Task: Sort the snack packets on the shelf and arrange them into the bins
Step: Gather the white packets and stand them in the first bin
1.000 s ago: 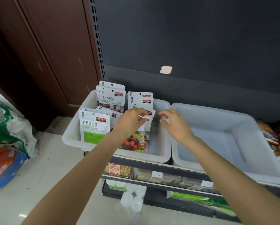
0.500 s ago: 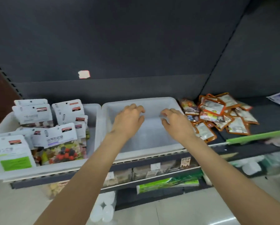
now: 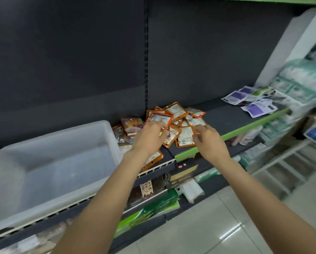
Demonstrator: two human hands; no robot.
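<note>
Head view, the only one supplied. Both hands are over the heap of orange-edged snack packets (image 3: 173, 123) lying loose on the dark shelf (image 3: 225, 116), just right of the clear plastic bin (image 3: 105, 129). Risk one: the packets overlap at all angles and look slick, so a pinch at one edge could lift two or drag neighbours toward the green shelf lip (image 3: 245, 129); several near the heap's front already sit close to that lip, and one (image 3: 153, 158) beneath the left wrist appears to overhang the wire front. Any sweep outward could send them to the floor. Risk two: darker, differently printed packets (image 3: 131, 125) lie between the heap and the bin, so a hasty grab could mix kinds, defeating the sort. Risk three: the frame is motion-blurred, suggesting a fast reach and poor aim. Pose: the left hand (image 3: 149, 138) reaches forward, palm down, fingers curled with tips at the near edge of the heap's top packet; its grip looks closed on that edge, though blur leaves this uncertain. The right hand (image 3: 208, 142) is palm down, fingers bent over the heap's right side; I cannot tell whether it has hold of anything. The bin beside the heap holds no packets that I can see. Purple-and-white packets (image 3: 254, 107) lie well right of the heap.
</note>
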